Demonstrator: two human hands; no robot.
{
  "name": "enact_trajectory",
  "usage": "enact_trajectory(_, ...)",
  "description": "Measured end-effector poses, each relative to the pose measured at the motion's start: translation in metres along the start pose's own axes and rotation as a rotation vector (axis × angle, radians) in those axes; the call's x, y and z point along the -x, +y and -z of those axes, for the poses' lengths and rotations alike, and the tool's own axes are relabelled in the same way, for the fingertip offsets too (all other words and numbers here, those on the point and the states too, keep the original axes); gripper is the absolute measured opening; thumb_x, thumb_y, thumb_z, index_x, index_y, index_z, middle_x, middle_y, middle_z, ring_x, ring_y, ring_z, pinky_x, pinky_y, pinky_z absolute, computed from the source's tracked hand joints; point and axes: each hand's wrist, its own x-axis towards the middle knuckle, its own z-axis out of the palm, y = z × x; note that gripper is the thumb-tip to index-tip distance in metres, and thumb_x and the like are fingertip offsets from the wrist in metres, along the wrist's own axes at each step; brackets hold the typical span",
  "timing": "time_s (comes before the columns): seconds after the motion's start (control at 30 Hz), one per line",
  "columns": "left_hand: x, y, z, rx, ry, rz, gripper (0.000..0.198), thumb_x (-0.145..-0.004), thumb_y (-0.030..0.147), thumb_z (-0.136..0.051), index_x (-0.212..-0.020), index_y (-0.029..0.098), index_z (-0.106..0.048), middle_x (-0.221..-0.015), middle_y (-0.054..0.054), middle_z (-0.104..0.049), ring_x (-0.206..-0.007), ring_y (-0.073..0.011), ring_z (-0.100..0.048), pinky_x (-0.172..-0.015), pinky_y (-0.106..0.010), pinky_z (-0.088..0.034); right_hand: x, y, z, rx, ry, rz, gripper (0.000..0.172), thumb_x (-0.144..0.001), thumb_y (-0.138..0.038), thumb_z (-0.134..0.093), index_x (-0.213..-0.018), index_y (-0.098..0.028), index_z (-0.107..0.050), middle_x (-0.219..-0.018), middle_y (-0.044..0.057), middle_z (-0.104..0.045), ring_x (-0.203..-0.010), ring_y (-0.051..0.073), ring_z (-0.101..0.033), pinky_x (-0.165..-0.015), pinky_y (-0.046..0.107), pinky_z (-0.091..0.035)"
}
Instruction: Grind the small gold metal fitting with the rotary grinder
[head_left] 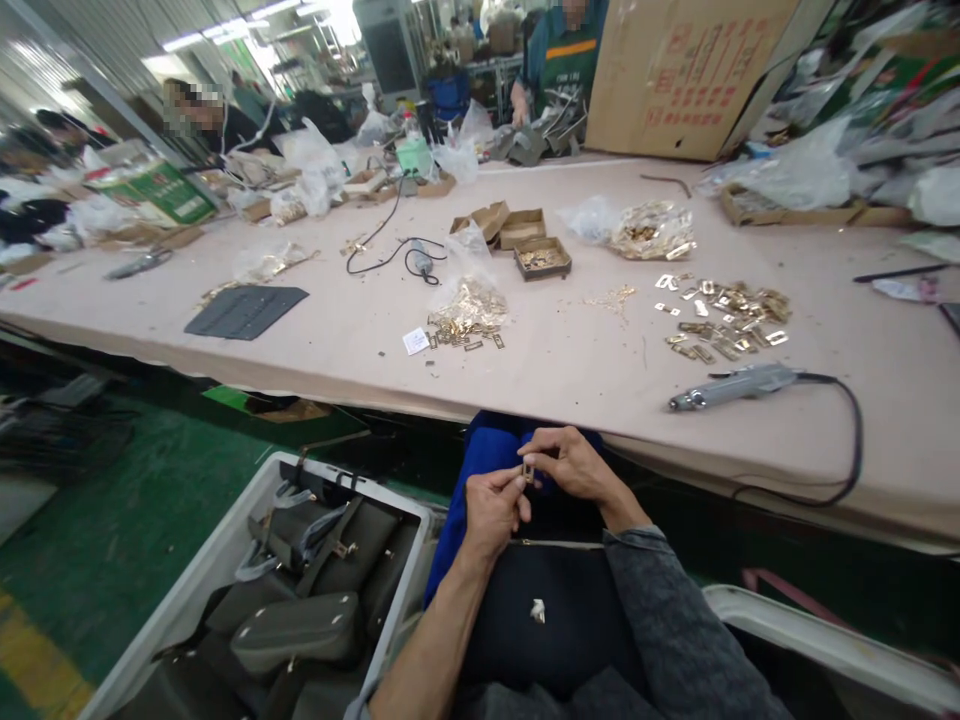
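Metal piece (528, 473) is pinched by left hand (491, 510) and right hand (576, 465) together, over the lap (480, 452) on the near side of the bench (555, 385), so I'd guess it's the fiddly lining-up step and next move calls for a light, steady touch.

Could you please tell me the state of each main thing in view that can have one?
Left hand: pinching a small metal piece
Right hand: fingers closed on the same piece
Powered screwdriver: lying on the table, cord attached
White bin: open, holding dark bags
Middle plastic bag: open, metal pieces spilled out
Small parts box: open, holding parts
Dark sheet: lying flat
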Motion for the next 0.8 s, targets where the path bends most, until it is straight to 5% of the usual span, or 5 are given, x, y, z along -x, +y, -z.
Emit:
enact_trajectory(0.2,0.004,0.009,-0.010,-0.156,0.111,-0.028,0.046,-0.090,0.050,-0.065,-0.110,0.011,-0.079,-0.056,-0.005,-0.071,-0.033,-0.0096,-0.046,-0.037,-0.020,-0.034,-0.006,0.002,-0.001,0.208,0.082,-0.007,0.017,-0.085,-0.026,-0.066,-0.087,-0.018,-0.081,-0.079,0.004,-0.072,-0.070,0.016,-0.063,-0.064,0.027,-0.046)
enact_trajectory(0.43,0.012,0.021,-0.023,-0.689,0.268,-0.409,0.017,-0.092,0.024,-0.063,-0.090,0.016,-0.078,-0.075,-0.009,-0.075,-0.060,-0.0200,-0.067,-0.060,-0.028,-0.044,-0.003,0.000,-0.006,0.308,0.138,0.019,0.017,-0.085,-0.023,-0.064,-0.083,-0.018,-0.080,-0.077,0.003,-0.070,-0.070,0.017,-0.062,-0.065,0.028,-0.043)
enact_trajectory(0.6,0.003,0.010,-0.039,-0.875,0.365,-0.421,0.022,-0.095,0.013,-0.053,-0.085,0.012,-0.073,-0.077,-0.015,-0.074,-0.073,-0.0286,-0.070,-0.066,-0.034,-0.045,-0.006,0.000,-0.012,0.434,0.157,0.083,0.017,-0.085,-0.019,-0.061,-0.079,-0.017,-0.078,-0.074,0.004,-0.068,-0.066,0.016,-0.058,-0.064,0.028,-0.042)
enact_trajectory(0.8,0.001,0.001,-0.047,-0.935,0.411,-0.368,0.019,-0.096,0.013,-0.054,-0.084,0.013,-0.069,-0.075,-0.015,-0.070,-0.072,-0.0283,-0.068,-0.064,-0.033,-0.045,-0.006,0.004,-0.020,0.566,0.203,0.150,0.021,-0.087,-0.013,-0.058,-0.079,-0.018,-0.076,-0.076,0.005,-0.067,-0.069,0.017,-0.059,-0.068,0.030,-0.042)
